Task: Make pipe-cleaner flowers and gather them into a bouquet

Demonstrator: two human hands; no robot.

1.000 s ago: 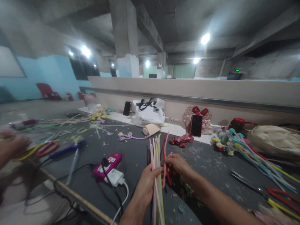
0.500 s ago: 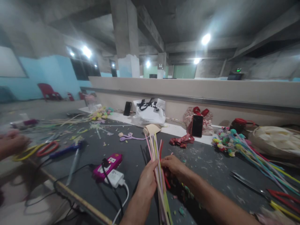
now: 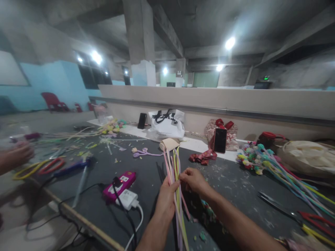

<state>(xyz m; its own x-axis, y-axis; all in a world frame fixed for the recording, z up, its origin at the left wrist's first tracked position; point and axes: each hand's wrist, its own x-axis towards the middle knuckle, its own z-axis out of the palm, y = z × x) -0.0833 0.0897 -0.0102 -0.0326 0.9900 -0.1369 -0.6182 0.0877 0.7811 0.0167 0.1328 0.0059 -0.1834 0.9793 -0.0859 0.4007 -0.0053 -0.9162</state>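
A bundle of long thin strips (image 3: 178, 223) in pink, cream, lilac and yellow-green stands in front of me, its tops fanned slightly apart. My left hand (image 3: 166, 198) is wrapped round it at mid-length, thumb across the front. At the bundle's right edge, my right hand (image 3: 193, 179) has its thumb and forefinger pinched together; what lies between them is hidden. One pink strip (image 3: 186, 206) slants out below the right fingers. Behind the bundle's tops lies a beige roll (image 3: 169, 144), with a lilac looped strip piece (image 3: 144, 152) to its left.
Left of my hands are a magenta power strip (image 3: 119, 184) and a white charger (image 3: 128, 198). Another person's hand (image 3: 19, 155) is at the far left, near scissors (image 3: 52, 165). On the right lie pliers-like scissors (image 3: 280, 205) and finished colourful stems (image 3: 277, 167). A phone (image 3: 220, 140) leans behind.
The red strip by my right hand has gone from view, and a pink strip now shows below it. My right fingers have come slightly closer to the bundle, whose tops are spread a little differently.
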